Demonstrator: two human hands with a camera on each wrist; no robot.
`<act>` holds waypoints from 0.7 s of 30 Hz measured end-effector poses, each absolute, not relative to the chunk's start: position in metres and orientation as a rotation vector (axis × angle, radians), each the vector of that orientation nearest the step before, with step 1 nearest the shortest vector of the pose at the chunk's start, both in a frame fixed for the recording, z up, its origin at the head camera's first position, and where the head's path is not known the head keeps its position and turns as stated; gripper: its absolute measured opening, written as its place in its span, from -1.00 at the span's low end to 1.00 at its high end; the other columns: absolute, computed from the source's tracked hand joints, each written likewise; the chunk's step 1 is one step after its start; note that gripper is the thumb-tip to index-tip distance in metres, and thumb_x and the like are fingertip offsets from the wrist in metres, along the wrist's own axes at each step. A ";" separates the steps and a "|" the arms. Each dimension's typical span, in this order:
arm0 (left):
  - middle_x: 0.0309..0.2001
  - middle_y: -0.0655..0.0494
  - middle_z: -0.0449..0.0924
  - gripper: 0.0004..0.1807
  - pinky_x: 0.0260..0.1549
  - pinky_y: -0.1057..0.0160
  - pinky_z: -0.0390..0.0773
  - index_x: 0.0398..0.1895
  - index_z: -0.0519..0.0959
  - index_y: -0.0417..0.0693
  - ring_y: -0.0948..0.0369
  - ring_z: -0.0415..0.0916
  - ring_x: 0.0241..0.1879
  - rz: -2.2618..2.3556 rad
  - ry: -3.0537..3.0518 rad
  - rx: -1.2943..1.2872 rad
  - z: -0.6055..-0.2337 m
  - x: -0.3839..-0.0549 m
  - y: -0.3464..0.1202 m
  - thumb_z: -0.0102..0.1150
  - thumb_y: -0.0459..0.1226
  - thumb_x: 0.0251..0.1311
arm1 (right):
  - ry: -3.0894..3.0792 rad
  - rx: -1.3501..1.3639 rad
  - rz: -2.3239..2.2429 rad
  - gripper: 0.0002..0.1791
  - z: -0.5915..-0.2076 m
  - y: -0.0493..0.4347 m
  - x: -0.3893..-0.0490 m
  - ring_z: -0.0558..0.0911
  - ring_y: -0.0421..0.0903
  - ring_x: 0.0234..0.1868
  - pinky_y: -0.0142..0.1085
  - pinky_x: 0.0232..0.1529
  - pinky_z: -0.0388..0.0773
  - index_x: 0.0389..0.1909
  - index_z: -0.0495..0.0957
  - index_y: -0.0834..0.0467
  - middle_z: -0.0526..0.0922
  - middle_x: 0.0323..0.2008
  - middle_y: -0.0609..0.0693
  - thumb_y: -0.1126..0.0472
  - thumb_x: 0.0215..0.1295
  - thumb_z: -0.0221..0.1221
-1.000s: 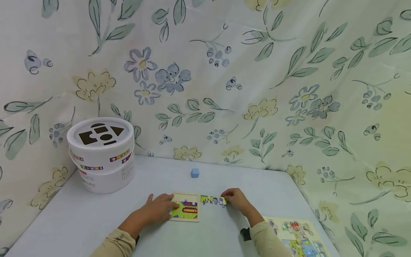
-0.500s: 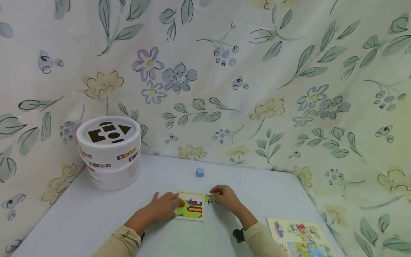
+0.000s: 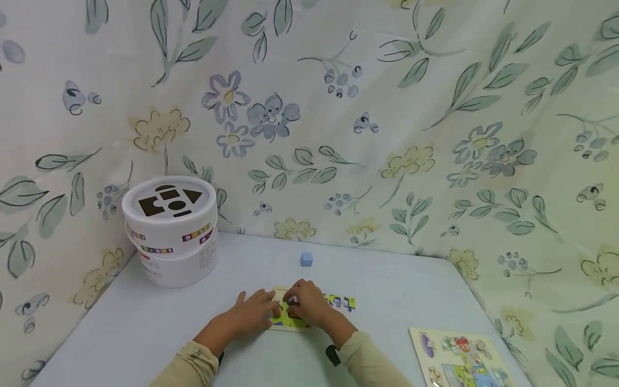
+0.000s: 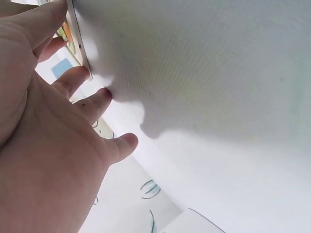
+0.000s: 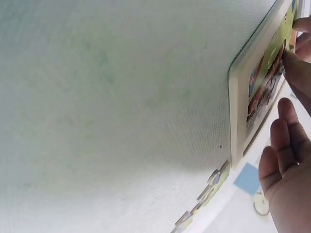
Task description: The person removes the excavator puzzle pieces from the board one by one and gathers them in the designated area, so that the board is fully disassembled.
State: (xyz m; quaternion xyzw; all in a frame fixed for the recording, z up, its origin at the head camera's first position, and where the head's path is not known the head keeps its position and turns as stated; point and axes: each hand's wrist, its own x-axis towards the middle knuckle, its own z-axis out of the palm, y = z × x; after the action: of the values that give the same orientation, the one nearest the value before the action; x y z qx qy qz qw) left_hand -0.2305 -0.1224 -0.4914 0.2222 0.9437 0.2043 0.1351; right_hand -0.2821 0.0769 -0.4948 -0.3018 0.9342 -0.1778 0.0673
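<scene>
A small wooden-framed jigsaw puzzle (image 3: 289,323) with a green vehicle picture lies on the white table. My left hand (image 3: 252,315) rests on its left side with spread fingers. In the left wrist view, fingertips touch the puzzle frame (image 4: 79,41) and the tabletop. Over the puzzle's upper part, my right hand (image 3: 313,307) pinches a puzzle piece (image 3: 292,301), mostly covered by the fingers. The right wrist view has the thumb and finger against the picture, with the other fingers loosely bent. Loose puzzle pieces (image 3: 348,303) lie in a row right of the frame.
Behind the puzzle sits a light blue cube (image 3: 307,259). A white bucket (image 3: 172,258) with shape holes in its lid stands at the back left. Another puzzle board (image 3: 461,357) lies at the right front. Floral cloth (image 3: 338,134) hangs behind the table.
My right hand has moved left from the row of loose pieces to above the framed puzzle, bringing a piece with it. My left hand stays on the frame. The head view has turned slightly.
</scene>
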 end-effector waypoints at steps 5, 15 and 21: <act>0.40 -0.09 0.26 -0.88 0.19 -0.52 -0.05 -0.20 0.55 0.22 -0.19 0.08 0.43 0.627 2.721 0.633 -0.487 -0.230 -0.118 0.24 -0.20 0.24 | 2.872 -0.894 -0.567 -0.84 -0.493 0.077 -0.280 0.47 -0.18 -0.12 -0.16 -0.02 0.46 -0.21 0.66 -0.08 0.60 -0.19 -0.19 0.18 0.19 0.34; 0.40 -0.09 0.25 -0.89 0.22 -0.50 -0.07 -0.22 0.55 0.21 -0.18 0.08 0.43 0.595 2.752 0.598 -0.488 -0.227 -0.115 0.24 -0.19 0.23 | 2.623 -0.615 -1.091 -0.93 -0.483 0.103 -0.287 0.55 -0.21 -0.30 -0.35 -0.30 0.54 -0.23 0.62 0.08 0.63 -0.32 -0.13 0.24 0.37 0.16; 0.40 -0.09 0.26 -0.89 0.23 -0.50 -0.10 -0.22 0.56 0.22 -0.14 0.07 0.43 0.590 2.753 0.590 -0.487 -0.228 -0.118 0.24 -0.21 0.24 | 2.652 -0.544 -0.983 -0.95 -0.476 0.140 -0.295 0.51 -0.18 -0.38 -0.33 -0.38 0.49 -0.29 0.61 0.15 0.60 -0.40 -0.08 0.27 0.32 0.19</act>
State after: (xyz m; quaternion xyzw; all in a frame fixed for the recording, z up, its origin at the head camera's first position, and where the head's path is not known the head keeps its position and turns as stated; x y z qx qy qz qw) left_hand -0.2282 -0.1183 -0.4869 0.2033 0.9487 0.2033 0.1318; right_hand -0.2947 0.1396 -0.4764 -0.1872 0.9129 -0.3385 0.1304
